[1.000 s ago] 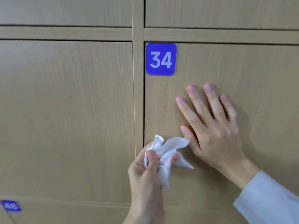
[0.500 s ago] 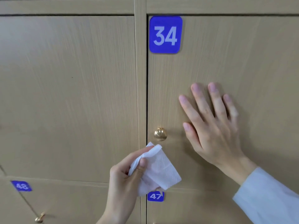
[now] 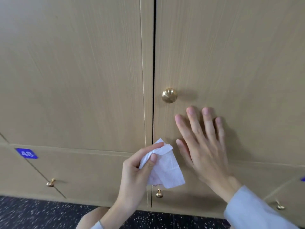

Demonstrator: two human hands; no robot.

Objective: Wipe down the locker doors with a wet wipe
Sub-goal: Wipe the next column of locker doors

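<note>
Light wood locker doors fill the view. The right door (image 3: 231,55) carries a brass knob (image 3: 169,95) near its left edge. My right hand (image 3: 204,146) lies flat on this door below and to the right of the knob, fingers straight and spread. My left hand (image 3: 137,172) pinches a white wet wipe (image 3: 166,171) between thumb and fingers. The wipe hangs in front of the gap between the doors, at the bottom corner of the right door. Whether it touches the wood I cannot tell.
The left door (image 3: 74,71) is bare. Below run lower lockers with small brass knobs (image 3: 159,194) (image 3: 50,183) and a blue label 48 (image 3: 26,153). A dark speckled floor (image 3: 33,212) lies under them.
The view has dropped down the lockers, so the 34 label has left the frame and the floor shows. The crumpled wipe has been spread flatter in my left hand. My right hand stays flat on the door.
</note>
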